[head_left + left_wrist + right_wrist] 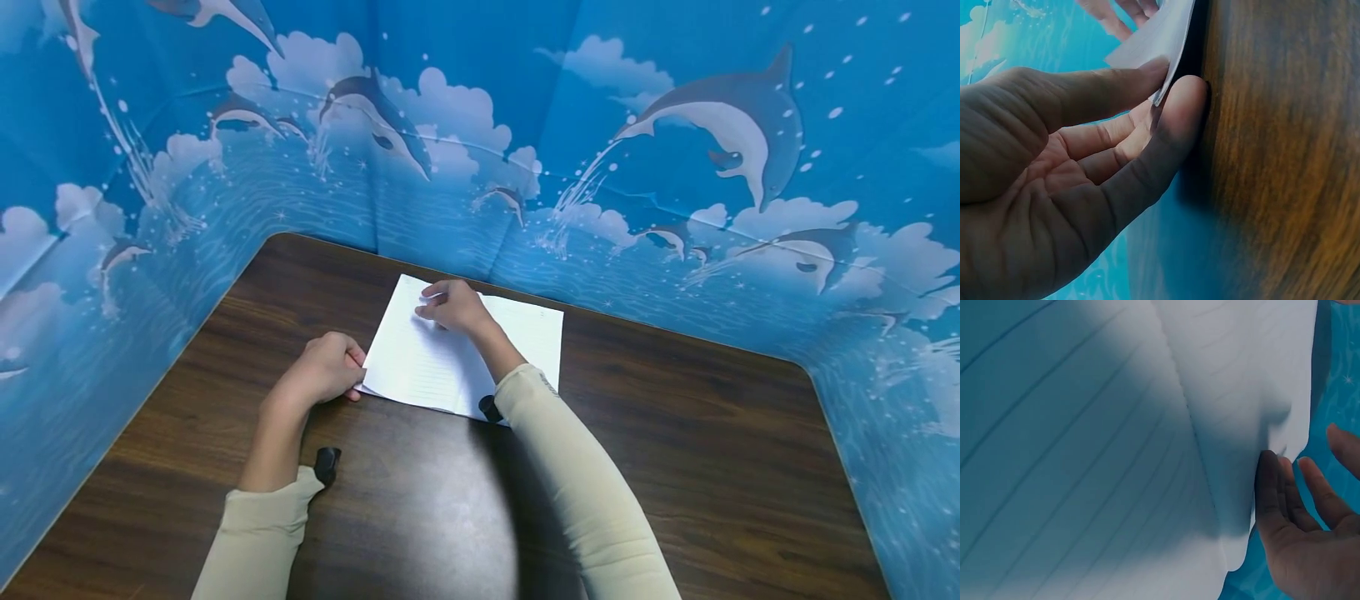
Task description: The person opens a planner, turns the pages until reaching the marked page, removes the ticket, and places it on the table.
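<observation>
An open notebook (423, 371) with white, faintly lined pages lies near the far edge of the table. My left hand (324, 367) is at its near left corner. In the left wrist view, thumb and index finger pinch the paper edge (1159, 47), with the other fingers curved behind. My right hand (456, 307) is over the upper part of the left page, its forearm crossing the right page. From the right wrist, the fingers (1267, 494) look loosely extended, fingertips right at the page, and the notebook's centre fold (1188, 415) shows beside them.
The dark wood-grain table (697, 450) has rounded far corners. A blue curtain (480, 192) printed with dolphins and clouds rises around its back and sides. Small black devices are worn at the left wrist (327, 465) and right wrist (490, 408).
</observation>
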Demonstrator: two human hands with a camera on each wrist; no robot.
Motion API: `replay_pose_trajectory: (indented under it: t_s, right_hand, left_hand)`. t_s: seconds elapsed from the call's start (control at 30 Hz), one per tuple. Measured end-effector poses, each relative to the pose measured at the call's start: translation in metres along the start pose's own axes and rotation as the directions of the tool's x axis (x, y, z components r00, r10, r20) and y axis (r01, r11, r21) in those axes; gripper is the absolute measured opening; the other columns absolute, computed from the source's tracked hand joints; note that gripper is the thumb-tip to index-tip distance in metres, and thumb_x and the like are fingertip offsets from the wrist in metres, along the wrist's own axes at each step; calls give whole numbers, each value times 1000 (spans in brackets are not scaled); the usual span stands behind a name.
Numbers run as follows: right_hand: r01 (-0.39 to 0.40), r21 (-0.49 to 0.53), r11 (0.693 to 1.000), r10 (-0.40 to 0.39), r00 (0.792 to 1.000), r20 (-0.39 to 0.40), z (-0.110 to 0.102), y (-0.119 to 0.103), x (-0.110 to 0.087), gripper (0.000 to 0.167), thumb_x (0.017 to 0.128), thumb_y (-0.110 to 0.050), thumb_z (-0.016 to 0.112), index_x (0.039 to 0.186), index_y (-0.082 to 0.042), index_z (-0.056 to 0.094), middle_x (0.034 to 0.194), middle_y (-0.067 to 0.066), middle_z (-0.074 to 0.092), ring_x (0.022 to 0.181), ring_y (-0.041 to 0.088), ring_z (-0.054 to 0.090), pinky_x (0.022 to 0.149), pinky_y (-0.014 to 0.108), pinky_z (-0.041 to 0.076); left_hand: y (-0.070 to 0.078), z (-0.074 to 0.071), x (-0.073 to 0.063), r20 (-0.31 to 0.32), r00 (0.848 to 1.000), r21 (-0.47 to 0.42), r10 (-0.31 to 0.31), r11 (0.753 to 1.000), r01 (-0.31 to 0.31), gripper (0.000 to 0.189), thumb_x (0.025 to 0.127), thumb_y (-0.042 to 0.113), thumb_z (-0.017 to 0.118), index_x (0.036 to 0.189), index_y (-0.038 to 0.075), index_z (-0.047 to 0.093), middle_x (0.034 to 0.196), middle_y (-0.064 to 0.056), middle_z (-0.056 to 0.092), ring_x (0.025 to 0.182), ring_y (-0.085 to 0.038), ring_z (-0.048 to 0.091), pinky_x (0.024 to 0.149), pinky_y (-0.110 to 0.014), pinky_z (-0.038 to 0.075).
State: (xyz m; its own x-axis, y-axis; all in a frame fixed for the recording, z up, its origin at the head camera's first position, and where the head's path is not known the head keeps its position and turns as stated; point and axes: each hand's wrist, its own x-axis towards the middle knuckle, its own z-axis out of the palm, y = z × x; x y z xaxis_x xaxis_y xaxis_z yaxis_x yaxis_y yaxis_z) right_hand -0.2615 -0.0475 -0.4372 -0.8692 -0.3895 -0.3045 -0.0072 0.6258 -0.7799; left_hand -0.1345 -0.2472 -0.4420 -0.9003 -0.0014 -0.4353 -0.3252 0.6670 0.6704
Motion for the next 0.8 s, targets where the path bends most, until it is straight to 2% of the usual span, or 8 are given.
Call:
replay_pose_trajectory:
  t_s: [0.17, 0.23, 0.33, 0.47, 0.6, 0.8]
  right_hand:
    - [54, -143, 988, -58, 998, -25, 3, 0, -1, 40, 96, -15, 82, 134, -4, 73, 131, 12, 74, 121, 25, 69, 95, 30, 56]
    - [66, -172, 983, -72, 997, -30, 4, 1, -2, 42, 95, -14, 84, 134, -4, 73, 133, 12, 74, 124, 25, 69, 102, 32, 55]
    - [74, -198, 977, -82, 996, -36, 5, 3, -2, 42, 94, -12, 84, 134, -5, 73, 135, 11, 74, 125, 25, 69, 105, 33, 55]
    - [73, -198, 977, -83, 996, -41, 5, 5, -1, 41, 94, -11, 84, 134, -6, 74, 135, 11, 74, 123, 26, 69, 102, 34, 55]
    - [69, -185, 980, -78, 996, -39, 5, 6, -1, 39, 95, -12, 83, 133, -7, 75, 134, 11, 74, 120, 26, 70, 97, 33, 56]
    - [63, -178, 982, -70, 997, -38, 5, 8, -3, 37, 96, -13, 81, 133, -9, 76, 133, 9, 74, 110, 24, 69, 81, 25, 52]
  left_hand:
    - [0, 0, -1, -1, 1000, 14, 31, 999, -31, 23, 108, 7, 53, 117, -9, 67, 86, -13, 67, 64, -14, 74, 79, -36, 50]
    - [0, 0, -1, -4, 999, 11, 44, 999, -44, 25, 111, 10, 51, 114, -8, 68, 86, -14, 67, 65, -14, 74, 76, -37, 49]
    - [1, -1, -2, -4, 999, 2, 54, 999, -54, 27, 113, 14, 51, 108, -7, 67, 85, -14, 67, 65, -15, 74, 69, -35, 46]
    - [2, 0, -2, -9, 999, -13, 42, 999, -42, 24, 108, 17, 64, 109, -7, 66, 85, -13, 69, 65, -13, 73, 68, -31, 49]
    - [3, 1, -3, -16, 999, -15, 29, 999, -30, 26, 98, 12, 77, 109, -8, 65, 82, -12, 70, 63, -13, 72, 66, -31, 51]
    - [3, 3, -3, -23, 1000, 5, 21, 1000, -21, 24, 96, 8, 79, 106, -8, 65, 79, -12, 69, 62, -15, 69, 65, -32, 48]
